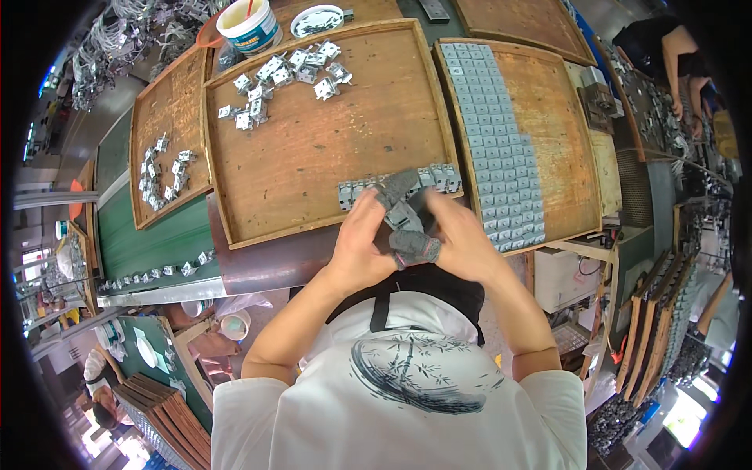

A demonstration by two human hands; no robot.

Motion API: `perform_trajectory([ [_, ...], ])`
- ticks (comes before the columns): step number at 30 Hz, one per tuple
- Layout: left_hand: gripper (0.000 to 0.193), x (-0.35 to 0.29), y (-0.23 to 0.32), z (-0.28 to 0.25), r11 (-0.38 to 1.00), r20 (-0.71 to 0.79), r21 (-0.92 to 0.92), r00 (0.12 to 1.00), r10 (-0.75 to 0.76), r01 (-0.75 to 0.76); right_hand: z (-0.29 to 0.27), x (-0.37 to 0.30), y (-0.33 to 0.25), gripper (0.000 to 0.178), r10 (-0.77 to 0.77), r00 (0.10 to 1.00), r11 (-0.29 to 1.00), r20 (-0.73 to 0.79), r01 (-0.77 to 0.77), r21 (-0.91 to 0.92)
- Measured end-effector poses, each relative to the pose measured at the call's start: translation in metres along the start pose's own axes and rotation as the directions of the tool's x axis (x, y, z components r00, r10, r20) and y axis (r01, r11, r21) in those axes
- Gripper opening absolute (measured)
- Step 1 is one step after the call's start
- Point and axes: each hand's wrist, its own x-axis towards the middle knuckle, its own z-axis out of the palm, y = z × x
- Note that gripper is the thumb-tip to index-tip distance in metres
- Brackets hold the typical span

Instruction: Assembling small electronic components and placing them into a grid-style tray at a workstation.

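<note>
My left hand and my right hand meet over the front edge of the middle wooden tray. Grey fabric covers sit on the fingertips of both hands. Together the fingers pinch a small grey metal part. Just beyond them a short row of the same grey parts lines the tray's front rim, partly hidden by my fingers. A loose pile of such parts lies at the far end of that tray.
The right tray carries a neat grid of grey parts. The left tray holds scattered parts. A white bucket and a plate stand behind. A green belt runs lower left. Another person works at the upper right.
</note>
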Motion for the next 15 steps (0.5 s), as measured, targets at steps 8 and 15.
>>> perform_trajectory([
  [8,0.067,0.017,0.010,0.005,0.967,-0.023,-0.003,0.967,0.254,-0.254,-0.004,-0.006,0.009,0.042,-0.032,0.999,0.996,-0.013,0.033,0.086],
  [15,0.054,0.015,-0.021,-0.014,0.992,0.099,0.091,0.992,0.080,-0.089,-0.059,0.021,0.048,0.029,0.145,0.981,0.989,0.128,-0.146,0.004],
])
